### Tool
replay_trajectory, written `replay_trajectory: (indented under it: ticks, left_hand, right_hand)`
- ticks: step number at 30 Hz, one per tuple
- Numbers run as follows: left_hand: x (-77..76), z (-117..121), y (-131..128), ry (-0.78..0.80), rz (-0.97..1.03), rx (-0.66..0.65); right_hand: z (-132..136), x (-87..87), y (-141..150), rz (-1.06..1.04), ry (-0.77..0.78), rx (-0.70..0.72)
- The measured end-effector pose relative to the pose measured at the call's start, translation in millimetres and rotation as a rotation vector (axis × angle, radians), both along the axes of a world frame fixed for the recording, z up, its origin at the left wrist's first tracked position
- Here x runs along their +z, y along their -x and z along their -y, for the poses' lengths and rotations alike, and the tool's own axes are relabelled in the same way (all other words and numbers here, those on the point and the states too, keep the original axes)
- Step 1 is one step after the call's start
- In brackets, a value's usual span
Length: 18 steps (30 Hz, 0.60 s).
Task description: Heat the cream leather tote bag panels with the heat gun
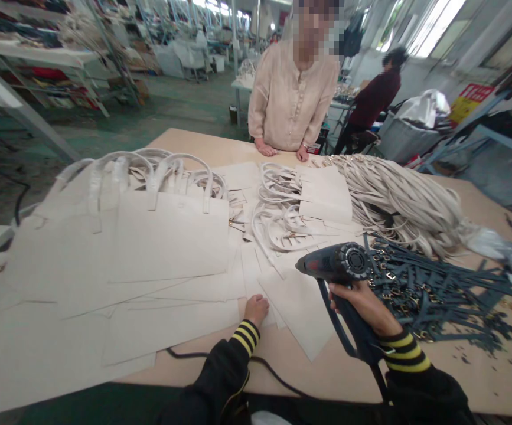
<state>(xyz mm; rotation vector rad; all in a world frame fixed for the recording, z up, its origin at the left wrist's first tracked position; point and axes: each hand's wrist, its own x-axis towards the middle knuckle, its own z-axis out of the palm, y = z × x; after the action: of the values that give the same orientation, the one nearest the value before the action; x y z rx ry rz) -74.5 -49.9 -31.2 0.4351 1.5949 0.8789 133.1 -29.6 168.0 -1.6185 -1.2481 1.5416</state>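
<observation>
My right hand (366,304) is wrapped round the handle of a dark heat gun (330,261), held above the table with its nozzle pointing left. Closed in a loose fist, my left hand (256,310) rests on the cream flat panels (220,316); whatever its fingers hold, if anything, is hidden. Just beyond it lie narrow cream pieces and a strap. To the left, cream bag panels with looped handles (171,236) overlap in a wide spread. Ahead sits a smaller stack of handled panels (325,193).
Dark buckled straps (428,289) are heaped at the right, below a large bundle of cream straps (406,200). A black cord (277,369) crosses the table's front edge. A person (293,100) stands at the far side, hands on the table; another person (375,97) is behind.
</observation>
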Motion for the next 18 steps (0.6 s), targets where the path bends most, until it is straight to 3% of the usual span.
replay_trajectory:
  ticks: [6, 11, 15, 18]
  left_hand:
    - [-3.7, -18.0, -17.6, 0.02, -0.092, -0.022]
    - [4.6, -30.5, -24.5, -0.059, -0.167, -0.07]
    - [14.5, -30.4, -3.3, -0.099, -0.211, -0.077]
    - [17.1, -30.1, 22.4, -0.095, -0.243, -0.066]
  right_hand:
    - [-20.3, -11.5, -9.5, -0.053, -0.093, -0.11]
    - [-47.5, -19.8, -30.4, -0.046, -0.14, -0.175]
    - [-63.7, -16.6, -48.0, -0.018, -0.157, -0.217]
    - [-60.7, -11.0, -54.4, 0.002, -0.131, -0.216]
